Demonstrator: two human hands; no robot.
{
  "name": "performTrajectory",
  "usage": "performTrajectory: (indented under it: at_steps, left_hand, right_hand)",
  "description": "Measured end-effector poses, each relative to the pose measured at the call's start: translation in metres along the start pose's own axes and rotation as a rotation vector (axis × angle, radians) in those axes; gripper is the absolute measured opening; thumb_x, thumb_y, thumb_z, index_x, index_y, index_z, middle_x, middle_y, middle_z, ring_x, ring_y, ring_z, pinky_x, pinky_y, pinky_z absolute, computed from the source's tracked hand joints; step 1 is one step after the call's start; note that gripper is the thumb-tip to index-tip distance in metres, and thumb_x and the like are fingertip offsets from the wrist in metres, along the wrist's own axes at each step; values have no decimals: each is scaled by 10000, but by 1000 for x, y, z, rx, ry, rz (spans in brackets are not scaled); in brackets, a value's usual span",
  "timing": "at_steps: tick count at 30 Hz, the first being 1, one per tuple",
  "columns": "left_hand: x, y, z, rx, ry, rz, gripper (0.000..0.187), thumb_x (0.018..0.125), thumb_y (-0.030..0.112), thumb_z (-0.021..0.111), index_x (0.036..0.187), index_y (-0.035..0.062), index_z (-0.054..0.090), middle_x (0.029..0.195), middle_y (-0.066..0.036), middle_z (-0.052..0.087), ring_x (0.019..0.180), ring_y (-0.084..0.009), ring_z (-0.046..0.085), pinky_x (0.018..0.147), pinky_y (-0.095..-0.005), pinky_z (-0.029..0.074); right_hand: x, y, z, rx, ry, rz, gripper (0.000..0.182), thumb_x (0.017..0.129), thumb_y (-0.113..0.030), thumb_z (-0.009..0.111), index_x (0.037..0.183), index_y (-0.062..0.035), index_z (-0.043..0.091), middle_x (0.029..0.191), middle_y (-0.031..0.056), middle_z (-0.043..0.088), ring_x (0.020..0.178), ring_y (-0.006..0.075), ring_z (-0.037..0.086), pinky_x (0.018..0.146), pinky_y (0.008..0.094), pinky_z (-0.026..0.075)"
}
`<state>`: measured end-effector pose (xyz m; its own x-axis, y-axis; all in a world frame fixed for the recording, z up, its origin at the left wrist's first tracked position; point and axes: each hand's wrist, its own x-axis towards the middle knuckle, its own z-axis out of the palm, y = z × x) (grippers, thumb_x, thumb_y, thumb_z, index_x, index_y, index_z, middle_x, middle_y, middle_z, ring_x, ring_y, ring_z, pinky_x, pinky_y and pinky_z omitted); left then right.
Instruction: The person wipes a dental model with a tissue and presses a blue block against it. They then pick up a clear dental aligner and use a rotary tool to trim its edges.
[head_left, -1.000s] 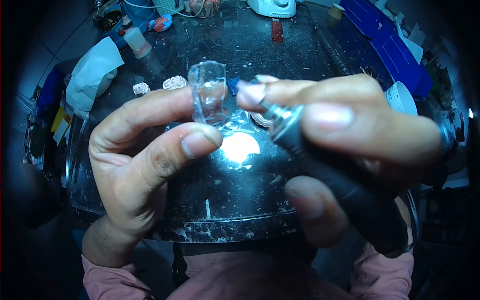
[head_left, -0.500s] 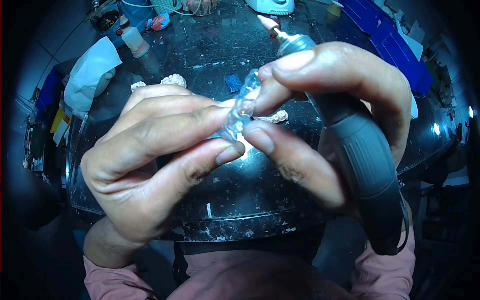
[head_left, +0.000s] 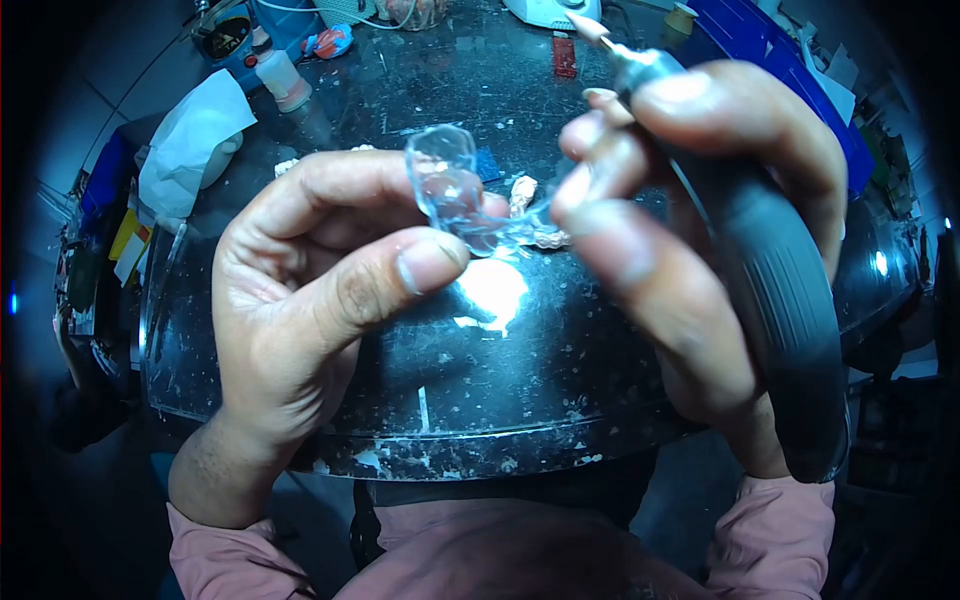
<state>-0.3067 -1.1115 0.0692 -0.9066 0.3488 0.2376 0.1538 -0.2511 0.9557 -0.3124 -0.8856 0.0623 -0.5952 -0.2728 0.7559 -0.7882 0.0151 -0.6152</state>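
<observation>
A clear, curved plastic piece (head_left: 445,185) hangs in front of me, pinched between the thumb and fingers of my left hand (head_left: 300,270). My right hand (head_left: 690,250) holds a dark handpiece (head_left: 790,310) with a pink conical tip (head_left: 587,27) pointing up and to the left. The thumb and fingertips of that hand are blurred near the right end of the clear piece; whether they touch it I cannot tell. Behind the clear piece, a pale cast (head_left: 523,192) lies on the table, partly hidden.
The dark, paint-flecked table (head_left: 480,380) bears a small bottle (head_left: 280,78), a white crumpled bag (head_left: 195,145), a blue block (head_left: 487,165), a red block (head_left: 564,57) and a white device (head_left: 548,10). Blue trays (head_left: 800,75) stand at the right.
My right hand has moved right and slightly up with the handpiece. The clear piece has turned in my left hand, showing more of its curve, and my left fingers have shifted.
</observation>
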Motion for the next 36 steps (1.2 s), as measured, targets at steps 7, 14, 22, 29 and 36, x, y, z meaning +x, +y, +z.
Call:
performTrajectory:
  at_steps: [7,14,22,29,36]
  left_hand:
    - [8,-11,-9,-220,-195,204,457,834,-50,687,1266,-63,539,1093,-193,690,975,-204,695,879,-337,572]
    - [5,-7,-7,90,-44,290,550,799,133,795,1256,3,518,1097,-160,647,1085,-253,631,1027,-442,467]
    - [3,3,-16,566,-155,649,393,799,-32,739,1092,51,491,1076,-188,655,1046,-248,641,1032,-425,453]
    - [4,12,-16,886,-235,755,351,810,-18,743,1044,61,494,1063,-176,659,1024,-237,636,973,-389,478]
    - [-3,8,-11,755,-88,628,324,807,-15,745,1028,56,518,1044,-174,672,1030,-251,641,978,-411,476]
  right_hand:
    - [-3,-5,-14,-119,-129,-178,470,896,-407,686,1186,-64,545,970,168,615,843,228,627,855,485,539]
    - [-6,-32,17,-122,45,28,446,842,-213,767,1137,-17,497,902,152,615,862,240,658,744,330,562]
    - [-9,-28,28,-130,21,8,358,873,-244,729,1039,-5,519,887,174,608,923,304,669,822,370,549]
    - [-12,-35,47,140,158,142,359,884,-228,720,1065,-7,503,997,280,627,926,279,667,845,360,545]
    - [-14,-13,48,110,155,15,377,884,-222,721,1086,9,501,964,256,629,863,222,660,809,303,550]
